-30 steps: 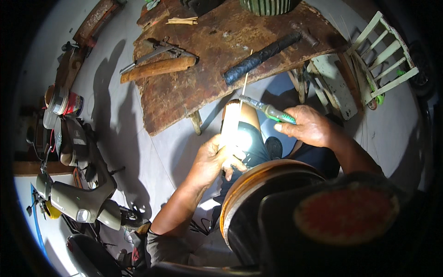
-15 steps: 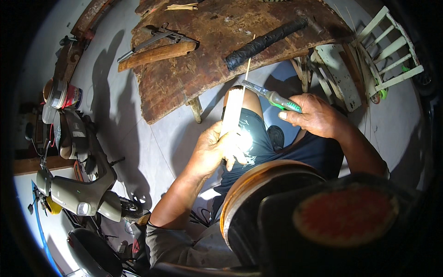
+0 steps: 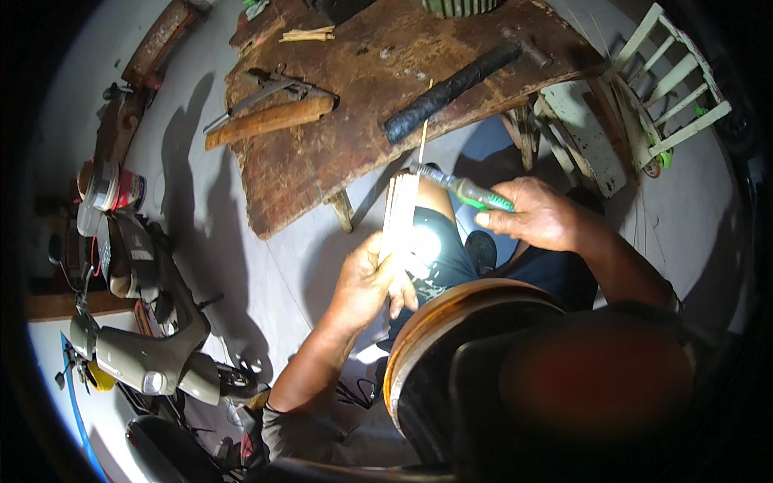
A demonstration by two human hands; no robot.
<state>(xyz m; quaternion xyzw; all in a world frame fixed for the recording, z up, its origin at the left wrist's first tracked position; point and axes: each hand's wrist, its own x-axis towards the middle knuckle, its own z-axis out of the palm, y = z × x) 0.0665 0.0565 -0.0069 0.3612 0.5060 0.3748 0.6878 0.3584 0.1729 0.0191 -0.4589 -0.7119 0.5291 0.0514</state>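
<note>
My left hand point(image 3: 372, 280) is closed around a bundle of thin pale wooden sticks point(image 3: 400, 211), held upright over my lap and partly washed out by bright light. One longer stick point(image 3: 423, 141) rises above the others toward the table edge. In my right hand point(image 3: 538, 211) is a tool with a grey and green handle point(image 3: 483, 196) and a narrow metal head point(image 3: 431, 173). That head lies against or just beside the long stick, near the bundle's top; actual contact is unclear.
Ahead stands a worn wooden table point(image 3: 346, 157) bearing a black-wrapped rod point(image 3: 451, 92), a wooden piece point(image 3: 270, 122), metal tools point(image 3: 278, 87) and more pale sticks point(image 3: 307, 35). A pale chair point(image 3: 680, 88) is at right, a scooter point(image 3: 145, 346) at left.
The tool's head has come lower and closer to the bundle's top, with my right hand slightly farther left. My view has shifted, showing more of the table's far side.
</note>
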